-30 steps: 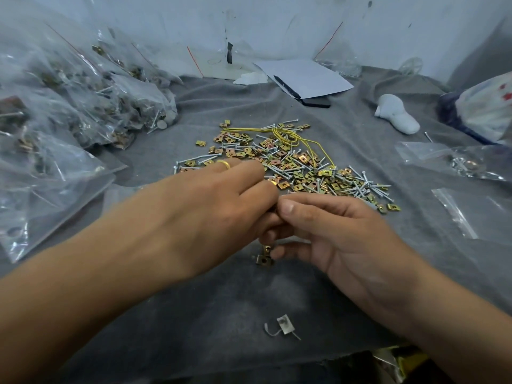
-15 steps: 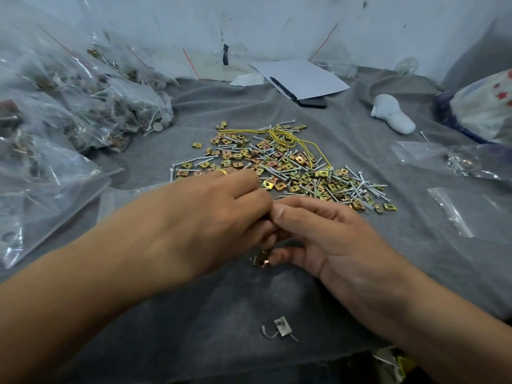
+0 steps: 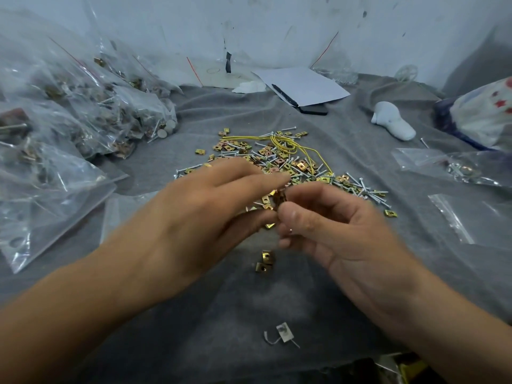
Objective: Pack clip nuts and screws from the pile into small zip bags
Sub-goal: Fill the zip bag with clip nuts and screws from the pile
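- The pile point(image 3: 279, 164) of brass-yellow clip nuts and silver screws lies spread across the middle of the grey cloth-covered surface point(image 3: 249, 314), with a loop of yellow wire point(image 3: 293, 144) draped over its far side.
- Compared with half a second ago, both hands have lifted off the cloth and now meet just above the near edge of the pile; before, they were pressed low and close together.
- The left hand point(image 3: 199, 214) has its fingers point(image 3: 257, 181) stretched forward, more spread than before, the tips touching a few clip nuts point(image 3: 277, 199) held between the two hands.
- The right hand point(image 3: 335, 231) has curled its fingers inward and, thumb against fingertips, pinches those same clip nuts; motion blur hides exactly how many.
- Two loose clip nuts point(image 3: 266, 261) lie on the cloth just below the hands, now plainly uncovered where earlier they were half hidden under the fingers.
- The nuts are small square folded plates, each with a round hole, some more coppery than gold; the screws are thin, long and pale.
- Near the front edge lies a small grey metal clip point(image 3: 284, 332) with a bent wire tail.
- At the left stands a heap of filled zip bags point(image 3: 83, 115); at the right lie a partly filled bag point(image 3: 457, 167) and an empty flat bag point(image 3: 476, 217).
- Further back are a white sheet of paper point(image 3: 304, 84) with a dark pen across it, and a white lump-shaped object point(image 3: 392, 120).
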Motion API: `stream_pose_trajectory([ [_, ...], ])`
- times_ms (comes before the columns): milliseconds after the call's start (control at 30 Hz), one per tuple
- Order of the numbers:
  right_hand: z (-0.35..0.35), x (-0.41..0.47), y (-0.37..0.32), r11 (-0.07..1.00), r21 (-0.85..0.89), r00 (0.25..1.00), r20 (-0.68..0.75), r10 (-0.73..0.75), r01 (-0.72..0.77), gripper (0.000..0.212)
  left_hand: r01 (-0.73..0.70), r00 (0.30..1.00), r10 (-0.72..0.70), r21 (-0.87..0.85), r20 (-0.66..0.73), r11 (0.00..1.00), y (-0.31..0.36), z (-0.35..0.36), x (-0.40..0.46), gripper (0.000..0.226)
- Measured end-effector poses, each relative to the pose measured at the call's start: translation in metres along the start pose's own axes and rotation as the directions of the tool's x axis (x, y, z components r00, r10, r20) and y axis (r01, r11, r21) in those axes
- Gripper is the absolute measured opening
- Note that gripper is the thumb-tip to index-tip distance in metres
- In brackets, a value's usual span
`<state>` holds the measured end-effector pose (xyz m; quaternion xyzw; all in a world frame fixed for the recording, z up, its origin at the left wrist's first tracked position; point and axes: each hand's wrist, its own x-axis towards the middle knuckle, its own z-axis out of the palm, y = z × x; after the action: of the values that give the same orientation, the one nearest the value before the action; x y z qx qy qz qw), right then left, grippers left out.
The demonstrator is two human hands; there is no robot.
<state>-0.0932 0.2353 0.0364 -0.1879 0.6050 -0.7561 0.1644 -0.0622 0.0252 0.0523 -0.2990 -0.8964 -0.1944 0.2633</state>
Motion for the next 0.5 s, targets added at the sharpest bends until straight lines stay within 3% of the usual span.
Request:
stream_pose_trajectory([
  [67, -0.005, 0.000, -0.004, 0.916, -0.349, 0.966, -0.091, -0.241, 0.196, 0.024, 0.148, 0.986, -0.158, -0.172, -0.047, 0.974, 0.001, 0.003, -0.003, 0.034],
  [100, -0.007, 0.000, -0.005, 0.851, -0.454, 0.938, -0.082, -0.336, 0.265, 0.026, 0.251, 0.960, -0.279, -0.346, -0.034, 0.904, 0.004, 0.004, -0.004, 0.031],
  [167, -0.009, -0.001, -0.007, 0.775, -0.520, 0.899, -0.029, -0.437, 0.359, 0.028, 0.384, 0.882, -0.462, -0.712, 0.093, 0.589, 0.009, 0.005, -0.004, 0.022],
  [233, -0.009, -0.002, -0.008, 0.764, -0.517, 0.895, 0.009, -0.445, 0.386, 0.029, 0.419, 0.826, -0.515, -0.862, 0.230, 0.286, 0.012, 0.007, -0.002, 0.022],
  [267, -0.009, -0.002, -0.008, 0.767, -0.512, 0.898, 0.023, -0.439, 0.388, 0.030, 0.422, 0.816, -0.509, -0.884, 0.275, 0.199, 0.012, 0.008, -0.002, 0.023],
  [367, -0.010, -0.002, -0.010, 0.772, -0.499, 0.902, 0.049, -0.429, 0.394, 0.031, 0.410, 0.815, -0.484, -0.907, 0.318, 0.095, 0.014, 0.008, -0.001, 0.027],
  [500, -0.009, -0.003, -0.012, 0.778, -0.473, 0.896, 0.058, -0.441, 0.414, 0.033, 0.384, 0.841, -0.463, -0.912, 0.280, 0.145, 0.014, 0.010, 0.001, 0.031],
])
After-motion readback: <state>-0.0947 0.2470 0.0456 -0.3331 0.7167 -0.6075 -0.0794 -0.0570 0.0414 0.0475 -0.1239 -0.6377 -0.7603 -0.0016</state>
